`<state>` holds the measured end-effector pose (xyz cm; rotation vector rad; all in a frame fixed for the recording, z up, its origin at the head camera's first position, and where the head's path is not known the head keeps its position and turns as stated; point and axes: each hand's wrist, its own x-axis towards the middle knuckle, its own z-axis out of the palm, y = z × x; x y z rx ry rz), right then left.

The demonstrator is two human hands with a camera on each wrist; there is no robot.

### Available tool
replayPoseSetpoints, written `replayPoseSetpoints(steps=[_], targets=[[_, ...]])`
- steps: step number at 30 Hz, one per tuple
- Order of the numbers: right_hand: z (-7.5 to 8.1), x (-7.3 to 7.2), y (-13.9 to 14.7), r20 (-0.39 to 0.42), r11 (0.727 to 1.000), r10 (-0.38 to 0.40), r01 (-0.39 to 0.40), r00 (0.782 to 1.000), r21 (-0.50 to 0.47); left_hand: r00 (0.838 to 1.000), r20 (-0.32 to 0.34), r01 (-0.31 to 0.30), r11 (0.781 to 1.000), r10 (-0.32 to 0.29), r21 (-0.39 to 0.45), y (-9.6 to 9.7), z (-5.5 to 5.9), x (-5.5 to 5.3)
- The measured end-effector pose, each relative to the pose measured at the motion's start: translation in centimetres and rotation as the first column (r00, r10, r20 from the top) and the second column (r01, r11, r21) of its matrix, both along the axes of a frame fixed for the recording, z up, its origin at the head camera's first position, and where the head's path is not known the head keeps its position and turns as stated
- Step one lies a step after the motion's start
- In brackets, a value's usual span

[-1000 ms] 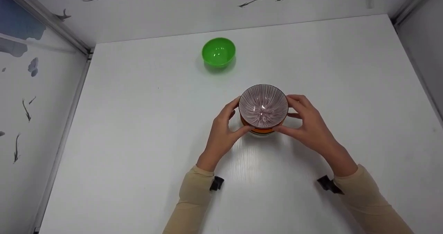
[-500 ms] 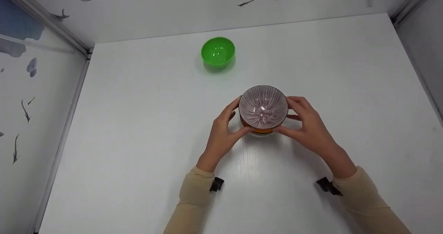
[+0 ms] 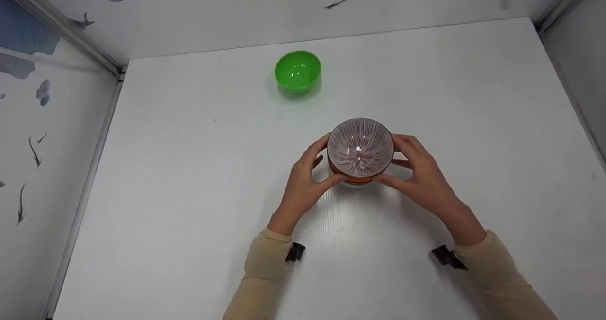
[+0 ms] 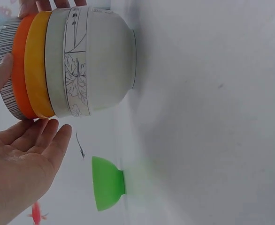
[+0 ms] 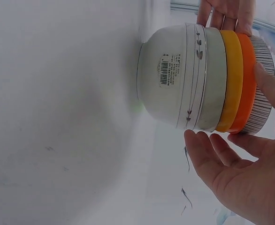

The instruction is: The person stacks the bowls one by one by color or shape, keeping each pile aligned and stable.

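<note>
A stack of nested bowls stands upright on the white table [image 3: 189, 192]. On top is a striped bowl [image 3: 360, 147], its inside lined in purplish grey. Beneath it come an orange bowl [image 4: 24, 65], a yellow bowl [image 4: 38, 65], a pale green bowl [image 4: 56, 65] and, at the bottom, a white bowl [image 5: 163, 75] with a leaf-pattern band and a barcode label. My left hand [image 3: 303, 180] grips the upper stack from the left, thumb at the striped bowl's near edge. From the right, my right hand [image 3: 423, 178] holds it likewise, thumb at the striped-orange border.
A green bowl [image 3: 298, 71] sits alone farther back on the table, left of the stack. White panels with painted fish and flowers enclose the back and left side [image 3: 61, 121]; a plain panel [image 3: 577, 59] borders the right.
Both hands keep their hold on the stack, which stays in place. My right hand has shifted very slightly toward me.
</note>
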<state>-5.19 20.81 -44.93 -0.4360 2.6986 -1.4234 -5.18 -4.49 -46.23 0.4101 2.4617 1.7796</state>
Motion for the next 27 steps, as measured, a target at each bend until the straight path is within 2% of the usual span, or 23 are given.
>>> replayPoseSetpoints(steps=[8, 15, 19, 27], targets=[[-0.5, 0.0, -0.2, 0.046, 0.998, 0.025, -0.021, 0.999, -0.067, 0.999, 0.005, 0.037, 0.999, -0.037, -0.006, -0.6, 0.1, -0.5], [-0.8, -0.1, -0.5, 0.098, 0.996, 0.041, -0.033, 0.994, -0.078, 0.999, 0.001, 0.045, 0.999, -0.045, -0.007, -1.5, 0.6, -1.2], [-0.9, -0.1, -0.6, 0.124, 0.996, 0.039, -0.030, 0.991, -0.078, 1.000, -0.002, 0.018, 1.000, -0.018, -0.007, -2.0, 0.6, -1.7], [-1.1, -0.2, -0.8, 0.150, 0.994, 0.049, -0.033, 0.987, -0.108, 0.997, -0.002, -0.075, 0.997, 0.075, -0.034, -3.1, 0.5, -3.0]])
